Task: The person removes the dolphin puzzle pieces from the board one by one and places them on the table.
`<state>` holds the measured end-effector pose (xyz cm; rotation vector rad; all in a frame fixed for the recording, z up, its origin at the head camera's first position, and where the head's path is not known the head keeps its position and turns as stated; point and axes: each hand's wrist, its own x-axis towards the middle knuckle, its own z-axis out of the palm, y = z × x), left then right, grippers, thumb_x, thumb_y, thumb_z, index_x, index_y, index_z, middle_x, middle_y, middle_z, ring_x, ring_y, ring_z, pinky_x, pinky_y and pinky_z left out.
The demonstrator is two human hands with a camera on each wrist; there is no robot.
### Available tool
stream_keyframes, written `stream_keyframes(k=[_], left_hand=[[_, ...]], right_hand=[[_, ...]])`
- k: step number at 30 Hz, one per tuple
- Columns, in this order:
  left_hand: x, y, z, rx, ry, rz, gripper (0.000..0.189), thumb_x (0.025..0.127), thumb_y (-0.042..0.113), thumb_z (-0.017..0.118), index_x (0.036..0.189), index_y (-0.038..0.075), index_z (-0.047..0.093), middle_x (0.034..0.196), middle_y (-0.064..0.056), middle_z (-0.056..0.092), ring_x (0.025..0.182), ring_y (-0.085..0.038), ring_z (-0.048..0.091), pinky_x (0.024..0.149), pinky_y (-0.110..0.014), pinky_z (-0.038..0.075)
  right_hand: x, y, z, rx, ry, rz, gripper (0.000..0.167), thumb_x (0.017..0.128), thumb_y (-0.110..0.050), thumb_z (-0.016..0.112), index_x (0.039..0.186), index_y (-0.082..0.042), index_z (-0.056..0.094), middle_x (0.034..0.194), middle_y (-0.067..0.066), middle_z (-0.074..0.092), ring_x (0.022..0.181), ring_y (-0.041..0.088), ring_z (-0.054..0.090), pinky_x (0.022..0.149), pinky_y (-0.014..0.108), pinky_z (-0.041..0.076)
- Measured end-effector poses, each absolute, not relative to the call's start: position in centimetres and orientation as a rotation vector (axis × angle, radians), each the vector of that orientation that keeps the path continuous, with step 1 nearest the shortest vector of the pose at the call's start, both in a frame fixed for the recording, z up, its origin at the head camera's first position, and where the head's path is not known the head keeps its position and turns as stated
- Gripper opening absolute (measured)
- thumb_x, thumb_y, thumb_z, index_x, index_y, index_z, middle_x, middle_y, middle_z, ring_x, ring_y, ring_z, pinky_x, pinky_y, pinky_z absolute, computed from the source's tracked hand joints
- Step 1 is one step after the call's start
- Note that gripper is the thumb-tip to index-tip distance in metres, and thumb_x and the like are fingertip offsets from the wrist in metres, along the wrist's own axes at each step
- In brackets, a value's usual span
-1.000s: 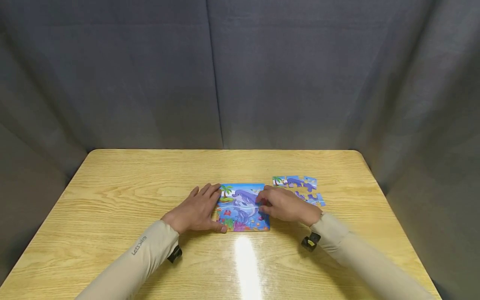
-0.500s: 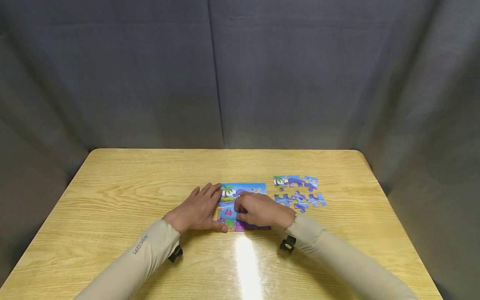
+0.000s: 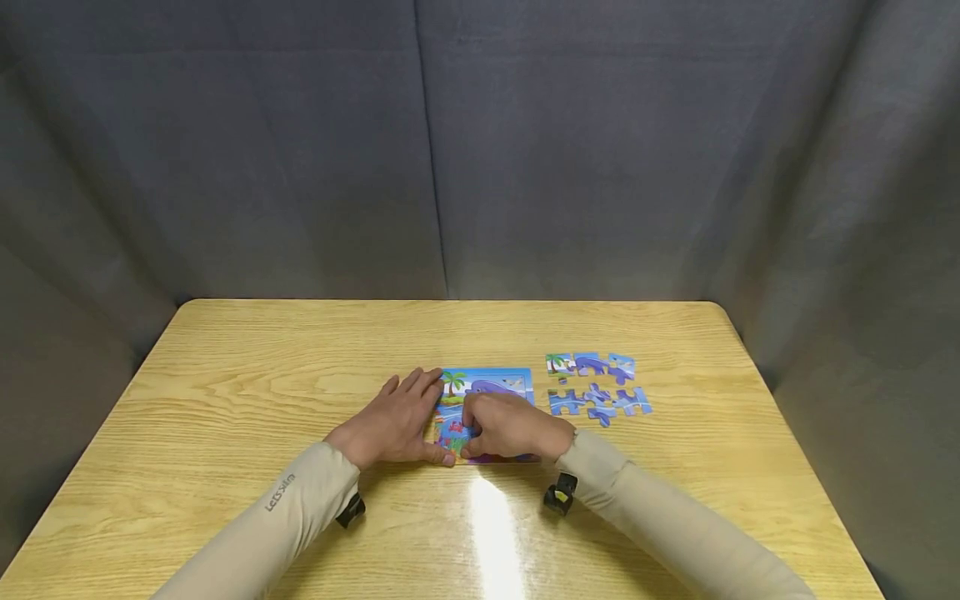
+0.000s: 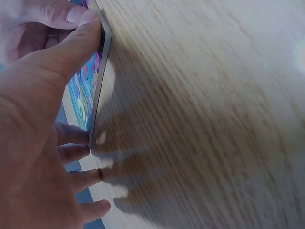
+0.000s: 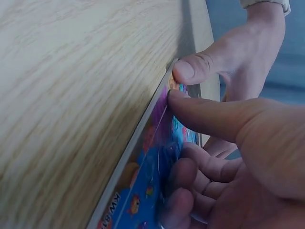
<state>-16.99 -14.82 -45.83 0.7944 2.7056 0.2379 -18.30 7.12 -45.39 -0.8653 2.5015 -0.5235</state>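
Note:
A dolphin picture puzzle (image 3: 517, 374) lies flat on the table, showing a palm tree and sea animals. My left hand (image 3: 393, 417) rests spread at its left side. The left wrist view has that thumb (image 4: 83, 40) over the near left corner and the fingertips (image 4: 81, 179) at the left edge and on the table. Above the puzzle's lower left part, my right hand (image 3: 510, 425) bends its fingers down onto the picture. Its thumb (image 5: 205, 112) touches the near left area, beside the left thumb (image 5: 188, 70). I cannot tell whether it pinches a piece.
Several loose puzzle pieces (image 3: 591, 364) lie in two rows to the right, the upper with palm and dolphin parts, the lower (image 3: 600, 402) mostly blue. The wooden table (image 3: 300, 342) ends at a grey curtain (image 3: 300, 167).
My right hand has moved left and nearer across the puzzle, from its right edge to its lower left part, uncovering loose pieces. My left hand has stayed in place.

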Motion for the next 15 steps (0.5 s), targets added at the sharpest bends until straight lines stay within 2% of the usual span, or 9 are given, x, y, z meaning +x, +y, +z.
stream_keyframes(k=[6, 15], left_hand=[[-17.05, -14.8, -45.89, 0.797, 2.707, 0.248, 0.118, 0.088, 0.072, 0.073, 0.165, -0.005, 0.03, 0.177, -0.021, 0.022, 0.164, -0.048, 0.021, 0.128, -0.071, 0.026], [-17.09, -14.88, -45.95, 0.782, 2.703, 0.255, 0.118, 0.087, 0.073, 0.074, 0.166, -0.004, 0.029, 0.178, -0.021, 0.021, 0.165, -0.048, 0.02, 0.129, -0.071, 0.025]], right_hand=[[-18.25, 7.36, -45.56, -0.878, 2.529, -0.573, 0.028, 0.09, -0.026, 0.088, 0.095, -0.013, 0.064, 0.094, -0.003, 0.058, 0.08, 0.012, 0.05, 0.068, 0.025, 0.043], [-17.96, 7.56, -45.6, -0.918, 2.557, -0.651, 0.031, 0.091, -0.024, 0.088, 0.093, -0.014, 0.059, 0.092, -0.002, 0.056, 0.079, 0.013, 0.048, 0.069, 0.027, 0.039]])
